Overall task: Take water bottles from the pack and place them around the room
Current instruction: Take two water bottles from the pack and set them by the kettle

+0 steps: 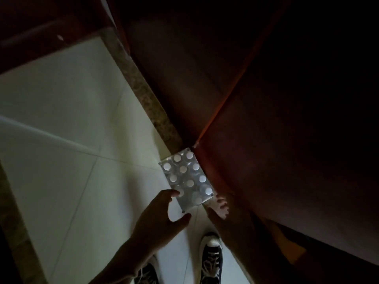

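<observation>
A shrink-wrapped pack of water bottles [187, 177] stands on the pale tiled floor against a dark wooden door, seen from above with several white caps showing. My left hand [162, 214] hovers over the pack's near left corner, fingers spread, fingertips close to a cap and thumb at the near edge. My right hand [220, 209] is at the pack's near right corner beside the door, dimly lit, fingers partly spread. Neither hand holds a bottle.
Dark reddish wooden doors or cabinet fronts [266, 140] fill the right side. A speckled stone threshold strip [143, 93] runs diagonally along their base. My two sneakers [211, 255] stand on the floor tiles [67, 160] just below the pack. The scene is very dim.
</observation>
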`<move>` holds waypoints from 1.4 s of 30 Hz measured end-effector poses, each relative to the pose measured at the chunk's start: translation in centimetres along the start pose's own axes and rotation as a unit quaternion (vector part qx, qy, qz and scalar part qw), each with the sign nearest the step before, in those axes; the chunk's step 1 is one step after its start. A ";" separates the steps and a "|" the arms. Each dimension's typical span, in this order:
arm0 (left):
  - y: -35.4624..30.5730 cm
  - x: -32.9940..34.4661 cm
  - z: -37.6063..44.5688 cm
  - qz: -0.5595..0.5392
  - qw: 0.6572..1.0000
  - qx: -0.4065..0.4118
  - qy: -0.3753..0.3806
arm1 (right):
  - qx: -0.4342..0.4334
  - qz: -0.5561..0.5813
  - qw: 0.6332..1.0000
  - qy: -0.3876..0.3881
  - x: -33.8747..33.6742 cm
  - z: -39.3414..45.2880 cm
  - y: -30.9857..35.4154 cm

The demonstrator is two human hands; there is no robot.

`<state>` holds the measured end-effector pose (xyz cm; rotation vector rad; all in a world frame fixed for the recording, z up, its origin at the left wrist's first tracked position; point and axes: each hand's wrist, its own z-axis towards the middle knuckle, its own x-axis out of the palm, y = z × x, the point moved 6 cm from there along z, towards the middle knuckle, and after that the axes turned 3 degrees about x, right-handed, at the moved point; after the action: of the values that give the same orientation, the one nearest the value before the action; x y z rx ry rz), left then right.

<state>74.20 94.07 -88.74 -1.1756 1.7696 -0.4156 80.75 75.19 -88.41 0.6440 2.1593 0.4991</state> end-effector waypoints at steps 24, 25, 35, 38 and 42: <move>23.0 19.1 17.3 0.101 0.985 0.113 -0.084 | -0.004 0.093 0.989 -0.112 24.5 18.2 -19.7; 22.3 18.4 16.6 0.092 0.985 0.115 -0.086 | 0.005 0.110 0.988 -0.108 23.9 17.8 -19.2; 6.7 -0.2 5.8 -0.048 0.979 0.127 -0.154 | -0.119 0.212 0.970 -0.009 7.9 8.5 -0.6; -1.1 -8.8 1.8 -0.108 0.972 0.116 -0.171 | -0.158 0.248 0.954 0.060 0.6 5.0 8.1; -12.9 -20.0 -4.1 -0.191 0.953 0.146 -0.187 | -0.260 0.305 0.915 0.044 -10.8 -2.4 21.5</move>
<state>79.62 104.03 -67.46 -1.2828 1.1125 -0.6128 90.66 85.43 -68.88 0.9914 1.7473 1.4014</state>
